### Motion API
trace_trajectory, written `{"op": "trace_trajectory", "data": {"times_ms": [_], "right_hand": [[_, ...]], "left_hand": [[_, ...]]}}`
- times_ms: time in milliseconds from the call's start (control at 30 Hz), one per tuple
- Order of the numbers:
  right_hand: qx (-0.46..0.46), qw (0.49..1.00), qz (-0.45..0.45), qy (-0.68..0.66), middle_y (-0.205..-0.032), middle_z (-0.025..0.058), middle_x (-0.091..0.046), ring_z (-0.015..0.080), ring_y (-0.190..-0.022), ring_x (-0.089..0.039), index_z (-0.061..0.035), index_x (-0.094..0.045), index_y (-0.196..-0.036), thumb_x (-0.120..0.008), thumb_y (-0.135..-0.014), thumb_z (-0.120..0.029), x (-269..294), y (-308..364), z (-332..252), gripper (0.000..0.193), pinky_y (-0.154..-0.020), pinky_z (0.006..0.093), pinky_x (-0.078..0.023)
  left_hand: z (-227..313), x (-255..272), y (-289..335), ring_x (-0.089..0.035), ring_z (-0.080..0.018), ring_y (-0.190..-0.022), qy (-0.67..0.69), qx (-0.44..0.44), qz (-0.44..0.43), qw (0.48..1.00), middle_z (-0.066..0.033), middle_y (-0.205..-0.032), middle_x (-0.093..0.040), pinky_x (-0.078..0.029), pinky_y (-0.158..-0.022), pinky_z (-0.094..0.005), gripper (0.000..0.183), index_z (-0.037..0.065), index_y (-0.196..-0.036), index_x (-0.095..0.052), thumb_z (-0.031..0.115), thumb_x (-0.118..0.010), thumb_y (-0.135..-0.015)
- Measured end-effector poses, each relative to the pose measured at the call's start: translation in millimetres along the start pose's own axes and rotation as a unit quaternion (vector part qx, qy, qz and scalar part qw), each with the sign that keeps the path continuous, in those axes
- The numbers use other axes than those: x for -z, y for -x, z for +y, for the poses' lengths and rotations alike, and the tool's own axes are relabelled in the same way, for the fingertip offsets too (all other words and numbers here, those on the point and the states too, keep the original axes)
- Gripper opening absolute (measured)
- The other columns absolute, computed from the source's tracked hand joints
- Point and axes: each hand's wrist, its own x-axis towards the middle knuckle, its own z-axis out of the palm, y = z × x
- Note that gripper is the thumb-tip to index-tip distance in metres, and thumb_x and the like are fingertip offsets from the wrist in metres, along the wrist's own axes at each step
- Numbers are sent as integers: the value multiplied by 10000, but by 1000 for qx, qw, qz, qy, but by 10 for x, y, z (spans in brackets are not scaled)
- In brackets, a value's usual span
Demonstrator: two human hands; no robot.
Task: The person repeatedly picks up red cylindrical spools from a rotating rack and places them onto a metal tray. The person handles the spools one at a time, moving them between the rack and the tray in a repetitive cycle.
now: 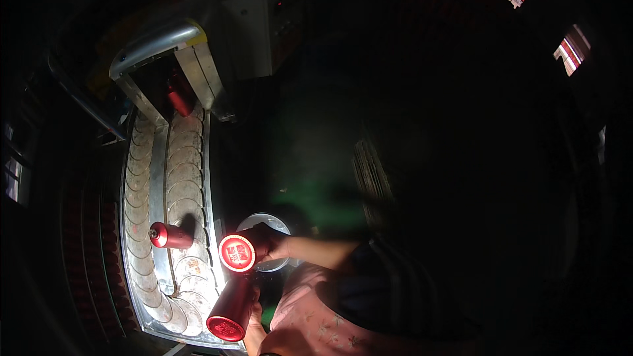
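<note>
Conveyor (185, 181) of overlapping plates to the person's left, both hands on its near side, well lit at the rail. Right hand (281, 246), upper in my view, closes around the upper red bottle (237, 253); its round base faces my camera, body running back picture-right into the fingers, which are partly in shade. Left hand (255, 320), lower, grips the lower red bottle (232, 308); I see only part of that grasp, the rest sits behind the bottle. Base of this one points toward lower picture-left, long axis rising up and slightly right, toward the upper bottle's underside. The two overlap in view; I cannot tell whether they touch.

Key relation, as I judge it: conveyor lies picture-left of both bottles, base ends leading, hands at the side away from it. Third red bottle (175, 236) sits on the plates, neck picture-left, nearly level with the upper bottle; right hand looks slightly nearer to it than left. Fisheye bend keeps me from telling if it stands or lies.

Round pale dish (271, 219) shows behind the right hand. Far along the conveyor, I note another red bottle (180, 97) under the metal arch (158, 45).
</note>
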Motion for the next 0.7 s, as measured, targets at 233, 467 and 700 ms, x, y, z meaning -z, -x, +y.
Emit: {"op": "trace_trajectory", "data": {"times_ms": [233, 467, 700], "right_hand": [[114, 993, 14, 16, -1162, 102, -659, 294, -1065, -643, -110, -604, -1194, -605, -929, -432, -662, 450, -814, 417, -933, 467, -539], [341, 635, -69, 690, -1067, 84, -690, 267, -981, -679, -120, -646, -1107, -634, -931, -348, -1257, 327, -1559, 288, -887, 418, -565], [293, 880, 17, 375, -1243, 33, -631, 193, -1145, -606, -131, -558, -1375, -607, -962, -314, -1712, -484, -1848, 454, -1001, 365, -483]], "left_hand": [[640, -841, -648, -631, -293, -1099, -23, 58, 70, 996, -151, -1222, -652, -549, -883, -383, 487, 40, -1358, -569, 284, -670, -949], [1448, -958, -655, -616, -296, -1134, -14, -55, 203, 977, -148, -1256, -638, -522, -947, -366, 498, 22, -1365, -567, 231, -700, -932], [2010, -817, -794, -585, -264, -1175, -300, -320, 254, 862, -141, -1323, -602, -456, -1023, -321, 508, 0, -1303, -634, 139, -794, -841]]}}
